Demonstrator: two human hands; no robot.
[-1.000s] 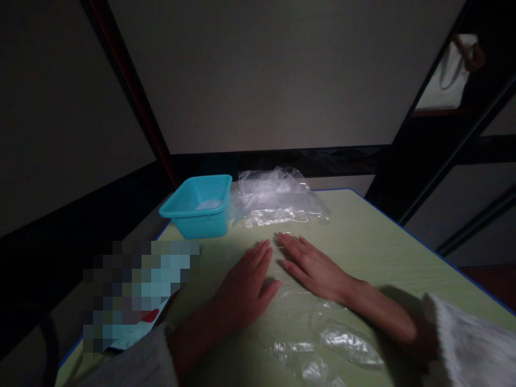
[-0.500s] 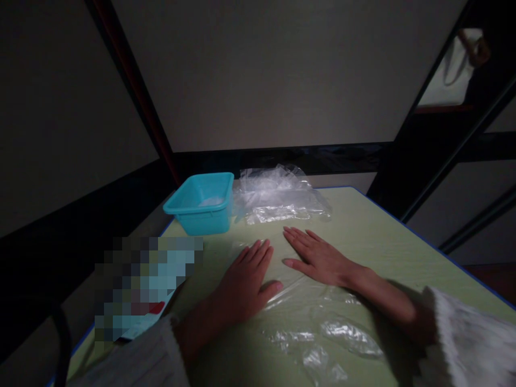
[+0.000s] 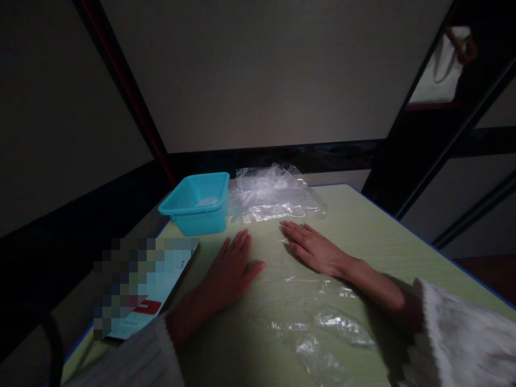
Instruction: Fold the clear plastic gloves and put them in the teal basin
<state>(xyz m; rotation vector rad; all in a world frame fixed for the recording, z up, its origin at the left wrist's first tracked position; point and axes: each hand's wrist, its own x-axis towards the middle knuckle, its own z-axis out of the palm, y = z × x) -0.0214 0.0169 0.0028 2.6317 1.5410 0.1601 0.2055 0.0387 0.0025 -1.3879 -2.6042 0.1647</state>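
A clear plastic bag (image 3: 322, 322) lies spread on the pale green table (image 3: 387, 231), crinkled toward the front and flatter between my hands. My left hand (image 3: 229, 269) rests palm down to the left of the bag, fingers stretched out and thumb apart. Palm down too, my right hand (image 3: 314, 250) lies over the far right part of the film with its fingers extended. Neither hand grips anything. Beyond my fingertips sits a pile of clear plastic bags (image 3: 278, 196).
A turquoise basket (image 3: 201, 220) with something whitish inside stands at the back left, beside the bags. A tablet-like screen (image 3: 161, 290), partly pixelated, lies left of my left arm. Behind the table rises a panelled wall (image 3: 262, 80). A white bag (image 3: 441, 70) is at upper right.
My left hand has slid left, away from the film and from my right hand. My right hand's thumb has drawn closer to its fingers. The view has shifted slightly.
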